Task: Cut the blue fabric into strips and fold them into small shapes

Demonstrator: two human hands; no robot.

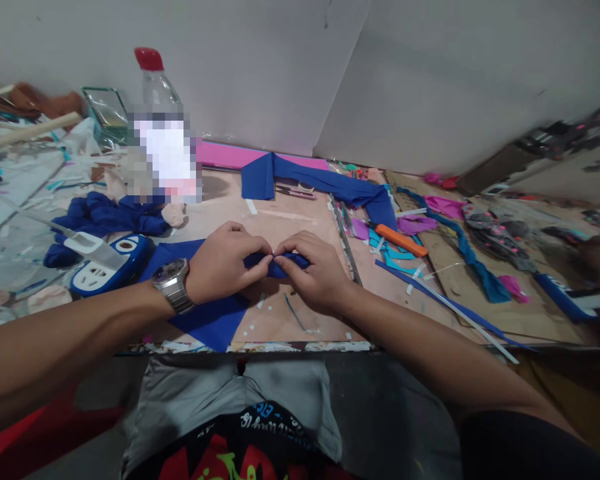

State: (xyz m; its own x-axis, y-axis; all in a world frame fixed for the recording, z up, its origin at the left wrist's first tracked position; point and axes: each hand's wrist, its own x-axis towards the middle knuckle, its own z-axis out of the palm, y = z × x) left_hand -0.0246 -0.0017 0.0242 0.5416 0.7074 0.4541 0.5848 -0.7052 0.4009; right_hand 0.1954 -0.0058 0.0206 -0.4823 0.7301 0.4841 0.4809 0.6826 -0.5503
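Two bare hands meet near the centre of the head view. The left hand [227, 260] comes in along a forearm rising from the left edge, one silver watch [175, 283] on its wrist; the right hand [314, 270] comes from the lower right. Both have curled fingers, thumbs facing each other, their tips almost touching. The fingers of each are pinched on one small folded piece of dark blue fabric [281, 268], held low over the tabletop [300, 223] in mid-frame.

One flat blue sheet [207, 323] lies below and partly behind the left forearm. One long blue strip [325, 181], bent near its left end, crosses the upper middle. One bunched dark blue cloth [107, 217] sits at centre left, above one blue-and-white device [113, 263].

One bottle [161, 90] with a red cap stands at upper left, its lower part hidden by pixelation. One orange-handled tool [401, 240] lies right of centre. At the right edge, one blurred co-worker's hand [599, 263] is near a second blue-and-white object [563, 297].
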